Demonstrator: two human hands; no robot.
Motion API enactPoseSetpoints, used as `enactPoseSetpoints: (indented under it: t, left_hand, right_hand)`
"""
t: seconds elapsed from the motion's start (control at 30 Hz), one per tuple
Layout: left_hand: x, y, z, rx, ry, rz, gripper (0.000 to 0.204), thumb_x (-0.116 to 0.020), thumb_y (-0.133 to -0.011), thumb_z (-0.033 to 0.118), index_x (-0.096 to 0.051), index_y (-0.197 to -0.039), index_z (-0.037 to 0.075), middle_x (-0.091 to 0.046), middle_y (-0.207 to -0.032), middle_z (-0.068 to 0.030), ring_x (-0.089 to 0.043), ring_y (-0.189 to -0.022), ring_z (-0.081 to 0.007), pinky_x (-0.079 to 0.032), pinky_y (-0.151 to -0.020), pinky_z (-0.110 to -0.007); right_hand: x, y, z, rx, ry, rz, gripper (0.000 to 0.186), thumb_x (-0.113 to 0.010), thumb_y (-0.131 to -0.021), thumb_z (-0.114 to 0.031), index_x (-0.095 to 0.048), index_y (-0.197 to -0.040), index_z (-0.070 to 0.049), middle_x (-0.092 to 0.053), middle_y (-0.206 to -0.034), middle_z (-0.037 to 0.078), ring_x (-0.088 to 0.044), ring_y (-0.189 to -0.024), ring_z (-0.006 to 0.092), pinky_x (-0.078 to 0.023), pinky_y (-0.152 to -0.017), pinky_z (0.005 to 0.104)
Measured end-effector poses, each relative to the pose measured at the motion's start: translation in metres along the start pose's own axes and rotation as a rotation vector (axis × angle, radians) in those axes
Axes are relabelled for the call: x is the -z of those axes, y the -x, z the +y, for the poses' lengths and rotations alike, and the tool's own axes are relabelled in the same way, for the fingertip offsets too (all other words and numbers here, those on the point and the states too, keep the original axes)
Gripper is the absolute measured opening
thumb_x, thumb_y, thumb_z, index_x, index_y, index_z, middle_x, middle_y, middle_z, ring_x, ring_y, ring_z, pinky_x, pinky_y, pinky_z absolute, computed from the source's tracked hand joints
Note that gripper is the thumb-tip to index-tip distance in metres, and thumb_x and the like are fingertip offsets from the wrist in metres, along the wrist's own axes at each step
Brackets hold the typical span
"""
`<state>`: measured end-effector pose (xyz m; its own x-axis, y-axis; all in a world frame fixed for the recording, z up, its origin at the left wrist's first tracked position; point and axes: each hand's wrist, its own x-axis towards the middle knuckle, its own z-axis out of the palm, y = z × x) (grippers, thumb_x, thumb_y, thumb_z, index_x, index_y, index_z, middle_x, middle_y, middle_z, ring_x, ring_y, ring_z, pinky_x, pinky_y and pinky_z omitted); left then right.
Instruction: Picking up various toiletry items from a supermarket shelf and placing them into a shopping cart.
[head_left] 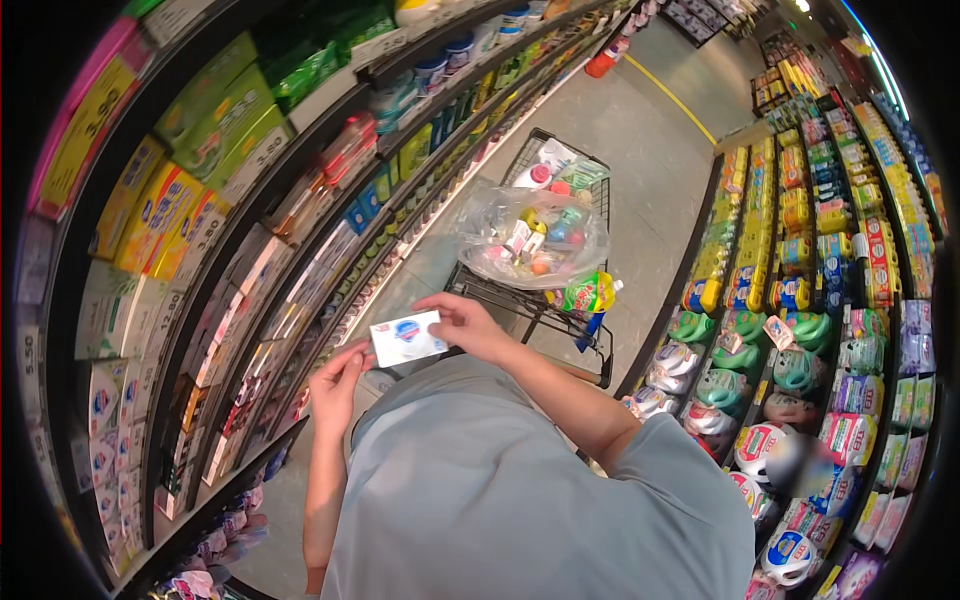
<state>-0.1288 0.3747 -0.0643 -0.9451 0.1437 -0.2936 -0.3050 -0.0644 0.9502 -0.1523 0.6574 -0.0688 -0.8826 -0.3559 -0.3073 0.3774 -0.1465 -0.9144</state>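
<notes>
Between both hands, in front of my body, is a small white soap box with a blue oval emblem on its face. My right hand grips its right end, thumb on the front and fingers behind. At the opposite end, my left hand pinches the left edge between thumb and fingers. Beyond my hands stands a black wire shopping cart. A clear plastic bag of mixed goods sits in it, along with a bottle with a pink cap and a bottle of yellow-green liquid.
Tall shelves of boxed goods run close along my left side. Another shelf row with bottles and packs of detergent lines the right. The grey tiled floor lies between them, with a yellow line farther ahead.
</notes>
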Motion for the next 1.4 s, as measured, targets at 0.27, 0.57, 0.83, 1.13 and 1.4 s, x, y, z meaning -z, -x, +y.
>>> enactPoseSetpoints:
  t: [0.27,0.57,0.83,1.13,1.4]
  left_hand:
    - [0.086,0.042,-0.191,0.391,-0.172,0.264,0.034,-0.063,-0.102,0.025,-0.07,-0.121,-0.002,-0.072,-0.113,-0.0084,-0.068,-0.087,-0.012,-0.051,-0.075,-0.024]
    - [0.12,0.143,-0.281,0.288,-0.795,0.127,0.031,-0.064,-0.099,0.031,-0.07,-0.115,0.005,-0.072,-0.105,-0.008,-0.07,-0.088,-0.0164,-0.055,-0.074,-0.029]
    - [0.172,0.245,-0.346,0.271,-1.285,-0.065,0.03,-0.065,-0.098,0.031,-0.07,-0.115,0.007,-0.072,-0.106,-0.0075,-0.07,-0.089,-0.0175,-0.055,-0.075,-0.031]
    - [0.066,0.207,-0.272,0.642,-0.426,0.667,0.029,-0.061,-0.097,0.025,-0.076,-0.113,0.006,-0.075,-0.108,-0.0089,-0.068,-0.098,-0.0177,-0.056,-0.082,-0.034]
    - [0.065,0.25,-0.295,1.036,-0.372,0.553,0.029,-0.06,-0.093,0.028,-0.076,-0.104,0.006,-0.073,-0.097,-0.0073,-0.067,-0.079,-0.0197,-0.056,-0.074,-0.035]
  right_hand:
    - [0.204,0.028,0.055,0.087,0.187,0.893,0.036,-0.068,-0.088,-0.013,-0.065,-0.123,-0.007,-0.066,-0.083,0.004,-0.059,-0.067,0.011,-0.048,-0.059,0.0278]
    - [0.345,-0.038,0.108,-0.372,0.969,0.915,0.054,-0.071,-0.081,-0.039,-0.067,-0.125,-0.007,-0.072,-0.108,0.025,-0.07,-0.103,0.0387,-0.054,-0.092,0.0452]
    - [0.316,-0.066,0.18,-0.516,0.966,0.697,0.053,-0.069,-0.082,-0.041,-0.072,-0.119,-0.003,-0.071,-0.118,0.025,-0.068,-0.112,0.0382,-0.051,-0.1,0.0466]
    - [0.352,-0.069,0.291,-0.42,1.187,0.244,0.039,-0.064,-0.084,-0.018,-0.071,-0.117,0.002,-0.074,-0.111,0.021,-0.07,-0.108,0.0344,-0.054,-0.094,0.0438]
    - [0.33,-0.065,0.238,-0.547,0.679,0.055,0.042,-0.066,-0.09,-0.021,-0.069,-0.126,0.0,-0.073,-0.109,0.01,-0.065,-0.1,0.0194,-0.051,-0.092,0.0362]
